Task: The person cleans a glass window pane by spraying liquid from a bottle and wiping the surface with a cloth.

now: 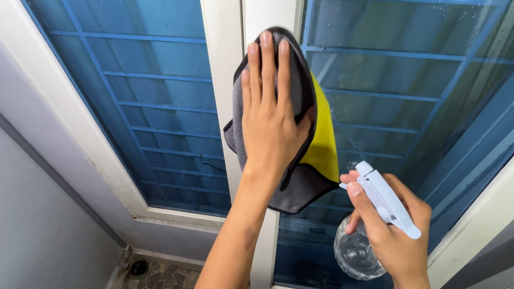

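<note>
Wiping looks like the step in hand: left hand (270, 119) lies flat, fingers straight and together, pressing a grey and yellow cloth (310, 136) against the white centre post (228, 67) between the two blue panes. Right hand (388, 227), nearer and lower right, is wrapped around a clear spray bottle (358, 252), fingers by its white trigger head. Next move, I'd judge, calls for steady pressure along the frame.

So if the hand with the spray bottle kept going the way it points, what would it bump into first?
Probably the blue-tinted window glass. The right hand aims the clear spray bottle with white trigger up towards that pane, with nothing visible between, though depth is hard to judge.
</note>
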